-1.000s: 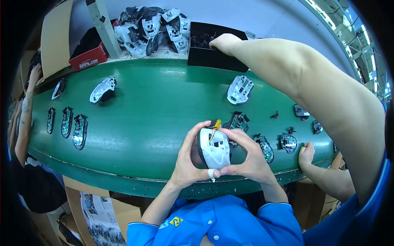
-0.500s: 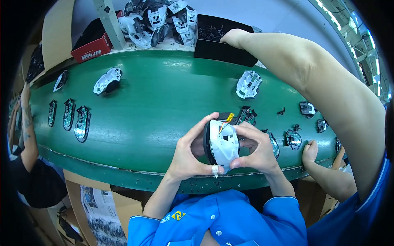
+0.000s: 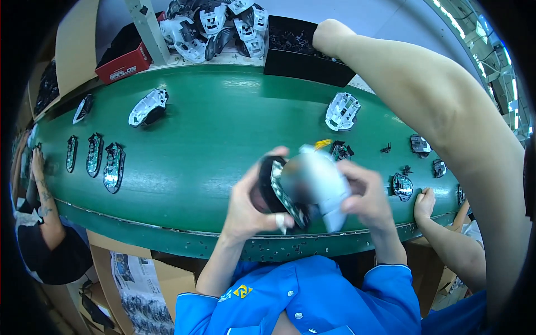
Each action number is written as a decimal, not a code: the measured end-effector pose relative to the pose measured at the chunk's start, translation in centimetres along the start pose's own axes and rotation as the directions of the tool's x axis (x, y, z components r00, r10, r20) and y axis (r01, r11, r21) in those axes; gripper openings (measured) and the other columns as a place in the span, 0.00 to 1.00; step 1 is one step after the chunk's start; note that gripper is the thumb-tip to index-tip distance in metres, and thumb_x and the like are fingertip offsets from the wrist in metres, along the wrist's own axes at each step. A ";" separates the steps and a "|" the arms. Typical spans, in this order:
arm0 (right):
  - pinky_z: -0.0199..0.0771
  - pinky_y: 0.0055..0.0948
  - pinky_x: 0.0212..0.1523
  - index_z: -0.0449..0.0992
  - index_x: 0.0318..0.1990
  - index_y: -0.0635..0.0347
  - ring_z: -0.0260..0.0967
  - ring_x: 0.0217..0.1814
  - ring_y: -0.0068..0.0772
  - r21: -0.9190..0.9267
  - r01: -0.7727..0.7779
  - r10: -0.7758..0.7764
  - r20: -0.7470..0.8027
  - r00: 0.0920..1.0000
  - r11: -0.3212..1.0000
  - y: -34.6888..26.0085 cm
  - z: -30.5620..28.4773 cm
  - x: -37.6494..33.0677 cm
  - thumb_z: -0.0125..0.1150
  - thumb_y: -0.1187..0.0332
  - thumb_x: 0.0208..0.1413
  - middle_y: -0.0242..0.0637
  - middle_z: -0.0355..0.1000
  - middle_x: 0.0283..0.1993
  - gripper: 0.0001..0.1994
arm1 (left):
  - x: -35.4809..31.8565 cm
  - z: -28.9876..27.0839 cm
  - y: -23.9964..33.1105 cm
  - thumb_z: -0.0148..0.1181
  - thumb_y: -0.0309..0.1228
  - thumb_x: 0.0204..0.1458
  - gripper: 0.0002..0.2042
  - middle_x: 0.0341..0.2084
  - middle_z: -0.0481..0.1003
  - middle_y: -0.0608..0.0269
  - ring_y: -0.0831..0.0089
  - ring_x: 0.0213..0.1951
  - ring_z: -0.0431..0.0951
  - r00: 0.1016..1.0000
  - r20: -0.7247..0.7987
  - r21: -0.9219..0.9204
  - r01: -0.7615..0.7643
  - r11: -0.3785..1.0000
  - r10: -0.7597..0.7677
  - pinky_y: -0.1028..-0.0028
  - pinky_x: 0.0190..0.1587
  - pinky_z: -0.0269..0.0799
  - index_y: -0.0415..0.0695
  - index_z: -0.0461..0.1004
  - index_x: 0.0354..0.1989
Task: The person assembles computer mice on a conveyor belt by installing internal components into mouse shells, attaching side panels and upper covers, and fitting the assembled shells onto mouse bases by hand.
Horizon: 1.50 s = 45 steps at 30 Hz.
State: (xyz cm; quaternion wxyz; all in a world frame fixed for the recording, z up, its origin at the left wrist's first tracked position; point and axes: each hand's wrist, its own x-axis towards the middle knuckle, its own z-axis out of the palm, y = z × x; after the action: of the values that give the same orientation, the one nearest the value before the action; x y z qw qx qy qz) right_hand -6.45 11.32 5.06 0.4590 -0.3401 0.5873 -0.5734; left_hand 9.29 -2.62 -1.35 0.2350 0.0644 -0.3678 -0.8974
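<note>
The left hand [image 3: 243, 206] had its fingers closed around a black base [image 3: 267, 181], while the right hand's [image 3: 374, 200] fingers gripped a blurred white shell [image 3: 326, 181]. Both parts were above the worktop's [image 3: 206, 151] near edge.

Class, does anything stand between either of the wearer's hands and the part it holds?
Nothing visible does: the left hand directly grips the dark base, and the right hand the white shell, which is blurred.
</note>
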 end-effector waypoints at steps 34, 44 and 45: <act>0.68 0.33 0.51 0.65 0.56 0.59 0.65 0.54 0.30 -0.446 0.105 -0.149 -0.066 0.987 0.889 2.3 2.7 2.2 0.74 0.63 0.35 0.38 0.67 0.51 0.37 | -0.7 -0.7 0.9 0.41 0.21 0.42 0.34 0.58 0.56 0.47 0.62 0.58 0.61 0.992 -0.030 0.547 -0.085 0.832 0.121 0.69 0.59 0.58 0.36 0.46 0.64; 0.69 0.36 0.48 0.58 0.60 0.63 0.68 0.48 0.38 -0.785 0.169 -0.252 0.017 0.968 0.596 2.3 4.7 5.6 0.72 0.58 0.37 0.43 0.70 0.44 0.42 | -2.2 -4.0 0.2 0.49 0.16 0.43 0.37 0.58 0.55 0.47 0.62 0.61 0.55 0.914 -0.364 0.382 -0.031 0.924 0.181 0.66 0.62 0.52 0.38 0.40 0.63; 0.69 0.36 0.48 0.58 0.60 0.63 0.68 0.48 0.38 -0.787 0.167 -0.254 0.013 0.967 0.593 2.0 4.6 5.8 0.72 0.58 0.37 0.43 0.70 0.44 0.42 | -2.6 -3.7 0.6 0.52 0.17 0.41 0.39 0.59 0.55 0.48 0.60 0.61 0.55 0.876 -0.373 0.567 -0.045 0.823 0.305 0.63 0.61 0.53 0.39 0.40 0.64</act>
State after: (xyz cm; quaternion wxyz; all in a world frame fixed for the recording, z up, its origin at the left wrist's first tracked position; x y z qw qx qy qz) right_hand -3.89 4.52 2.56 0.1638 -0.5435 0.7556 -0.3268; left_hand 12.84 -4.12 -3.79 0.3690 0.2978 -0.5462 -0.6905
